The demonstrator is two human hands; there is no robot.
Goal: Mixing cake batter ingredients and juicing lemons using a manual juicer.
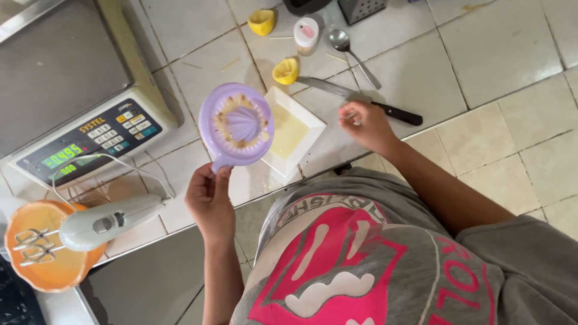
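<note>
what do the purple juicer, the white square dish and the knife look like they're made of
Juicer, held by the left hand: likely plastic, with a matte, evenly pastel lilac, moulded ribbed cone. Square dish: probably glazed ceramic, being glossy white with a thick rim, though melamine is possible. Knife, at the right hand: shiny grey metal blade, with a black handle of plastic or wood.

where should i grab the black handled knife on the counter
Take the knife by its black handle, coming from the right end. The blade points left toward the squeezed lemon half, and the right hand lies over its middle, leaving the handle end free.
</note>
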